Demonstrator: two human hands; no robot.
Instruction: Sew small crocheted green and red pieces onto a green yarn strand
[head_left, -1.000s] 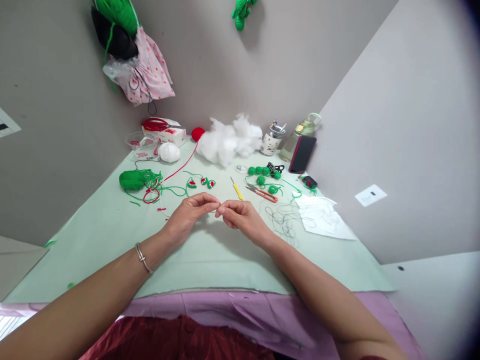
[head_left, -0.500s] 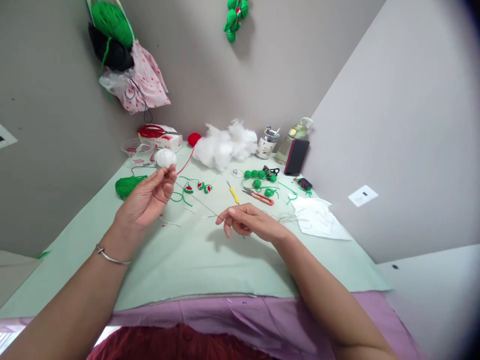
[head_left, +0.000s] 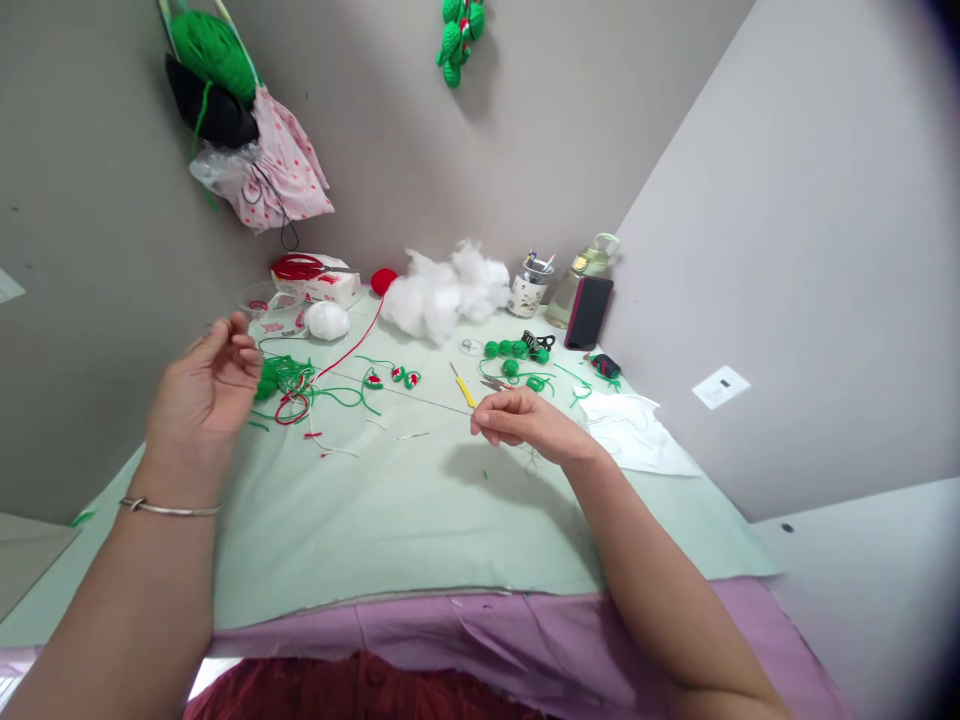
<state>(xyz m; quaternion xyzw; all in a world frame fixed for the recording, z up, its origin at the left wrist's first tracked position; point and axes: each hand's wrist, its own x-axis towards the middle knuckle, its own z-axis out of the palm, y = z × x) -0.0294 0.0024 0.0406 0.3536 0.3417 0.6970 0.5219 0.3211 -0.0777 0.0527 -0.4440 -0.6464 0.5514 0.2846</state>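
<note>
A thin grey thread runs above the table between my two hands. My left hand, raised at the left with a bracelet on its wrist, is closed in a pinch; the thread leads toward it but fades from sight near the fingertips. At the other side my right hand pinches the thread between thumb and fingers. Below the thread a needle lies on the cloth. A yellow-handled crochet hook and orange snips, partly covered by my right hand, lie just beyond.
Behind are white stuffing, a white yarn ball, red yarn and green yarn. Small crocheted pieces and green balls lie mid-table. A phone leans against a bottle; white cloth lies right.
My left hand has moved left and my right hand slightly right and up, so they are farther apart along the thread. The right fingers have closed into a pinch.
</note>
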